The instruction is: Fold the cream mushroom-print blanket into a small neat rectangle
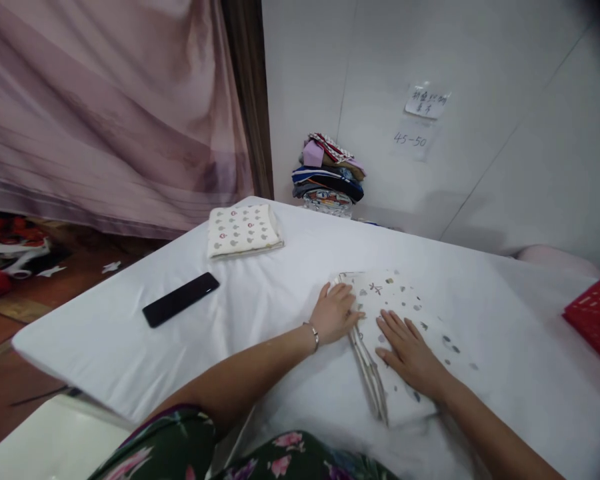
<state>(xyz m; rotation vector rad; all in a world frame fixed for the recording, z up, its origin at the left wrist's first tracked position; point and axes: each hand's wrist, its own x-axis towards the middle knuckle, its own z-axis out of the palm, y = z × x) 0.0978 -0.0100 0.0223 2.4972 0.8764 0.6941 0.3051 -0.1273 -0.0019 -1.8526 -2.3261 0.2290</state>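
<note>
A white cloth (405, 300) with small grey and brown prints lies folded in layers on the white table (280, 293), its stacked edges facing left. My left hand (334, 312), with a bracelet at the wrist, rests on the cloth's upper left edge, fingers apart. Flat on top of the same cloth is my right hand (407, 350), fingers spread. Further back on the left, a second folded cloth (243, 230) with grey and red prints lies untouched. A black phone (181, 300) is left of my left hand.
A pile of folded clothes (330, 177) stands beyond the table's back edge, against the wall. At the far right is a red perforated basket (597, 320). A pink curtain (110, 113) hangs at the back left. Papers with handwriting (425, 103) are on the wall.
</note>
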